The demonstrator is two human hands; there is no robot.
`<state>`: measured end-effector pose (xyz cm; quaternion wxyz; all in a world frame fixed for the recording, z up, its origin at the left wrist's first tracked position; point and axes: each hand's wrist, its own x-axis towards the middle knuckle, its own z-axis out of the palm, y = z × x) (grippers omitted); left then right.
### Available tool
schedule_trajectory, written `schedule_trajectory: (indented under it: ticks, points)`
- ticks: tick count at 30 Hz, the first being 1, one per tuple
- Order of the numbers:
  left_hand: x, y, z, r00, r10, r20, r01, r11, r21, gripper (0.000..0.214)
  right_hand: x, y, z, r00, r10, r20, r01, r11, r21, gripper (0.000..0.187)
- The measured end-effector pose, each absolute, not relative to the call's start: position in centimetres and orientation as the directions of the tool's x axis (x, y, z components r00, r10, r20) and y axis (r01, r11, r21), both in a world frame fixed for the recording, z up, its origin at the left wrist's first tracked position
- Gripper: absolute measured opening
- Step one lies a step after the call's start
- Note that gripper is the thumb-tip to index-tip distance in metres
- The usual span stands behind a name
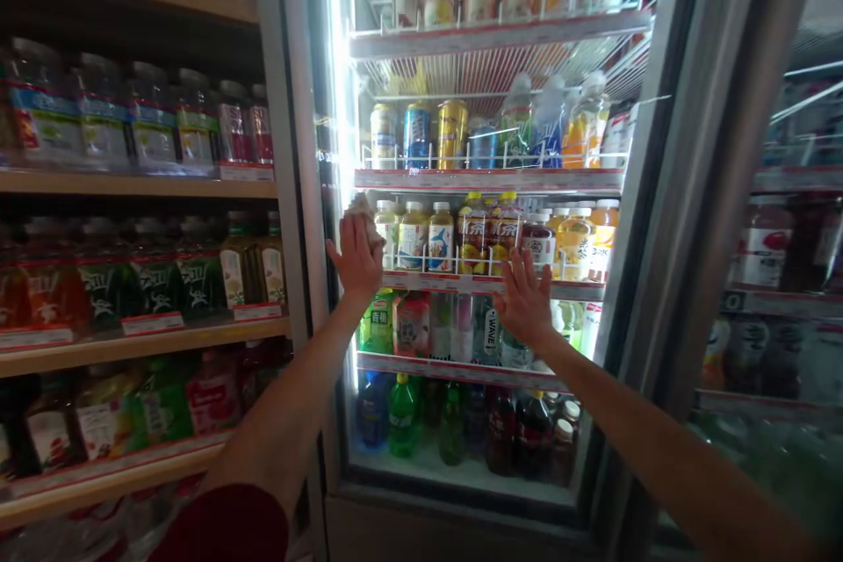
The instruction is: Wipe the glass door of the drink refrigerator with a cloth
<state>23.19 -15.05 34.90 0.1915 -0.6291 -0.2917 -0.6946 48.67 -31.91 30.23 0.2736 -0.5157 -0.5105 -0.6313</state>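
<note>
Glass door (461, 193): front of a lit drinks cooler, standing shut; both hands lie against its lower middle.
Left hand (356, 259): raised near the door's left edge, at the height of the third shelf. Fingers spread, pressing a pale wad, apparently a cloth (364, 212), flat against the pane. The cloth shows only above the fingertips; the rest is hidden by the hand.
Right hand (525, 294): opened out, palm flat on the glass, holding nothing. It sits well to the right of the left hand and a little lower.
Progress, as judged: wiping appears to be under way at mid-height on the left side. No streaks, smears or wet patches can be made out, so which parts of the pane are done and which remain cannot be told. The top and the bottom of the door lie well apart from the cloth.
Cooler shelves (491, 183): wire racks behind the glass, stocked with bottles and cans in rows; bottled teas (428, 237) stand just behind the cloth's level.
Door frame (685, 149): grey metal upright at the right, with another cooler compartment beyond it, dim.
Wooden shelves (138, 186): open shelving to the left, loaded with jars and bottles, unlit.
Sleeve (224, 522): dark red, at the lower edge, on the left arm.
</note>
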Motion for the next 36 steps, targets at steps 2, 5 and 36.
schedule_trajectory:
  ticks: [2,5,36]
  points:
    - [24.5,-15.6,34.9,-0.128,0.099,0.987,0.620,-0.769,0.157,0.059,48.7,-31.8,30.2,-0.314,0.194,0.929,0.864,-0.346,0.364,0.072]
    - [28.1,-17.9,34.4,0.109,-0.049,0.993,0.596,-0.796,-0.105,0.054,48.6,-31.8,30.2,-0.290,0.213,0.933,0.862,-0.365,0.351,0.073]
    - [28.1,-17.8,28.9,0.205,-0.056,0.977,0.567,-0.807,-0.164,0.072,49.8,-34.4,36.1,-0.237,0.158,0.959,0.899,-0.338,0.278,0.051]
